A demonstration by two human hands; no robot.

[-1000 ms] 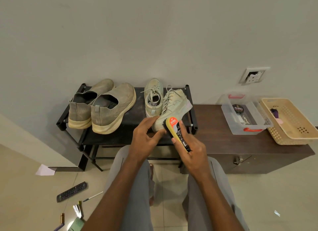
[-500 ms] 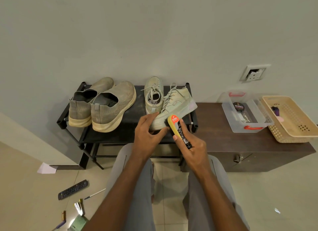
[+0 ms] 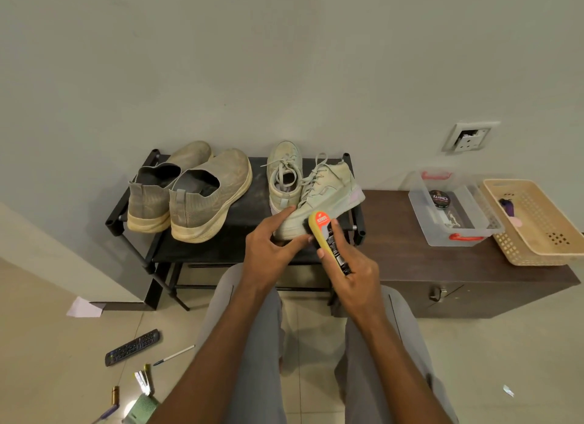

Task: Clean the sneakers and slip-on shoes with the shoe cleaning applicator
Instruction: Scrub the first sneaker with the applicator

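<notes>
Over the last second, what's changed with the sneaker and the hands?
The sneaker has swung, its heel end now further right. The applicator in the right hand has slid along its sole edge. The left hand still steadies the toe. The slip-ons and the other sneaker haven't moved.

Slip-ons (image 3: 189, 193) left of sneakers (image 3: 313, 193) on rack (image 3: 246, 215)

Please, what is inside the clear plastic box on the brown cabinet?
Inside the clear plastic box lies a round black tin with a printed lid. Nearer the front is something small and pale, too blurred to identify.
</notes>
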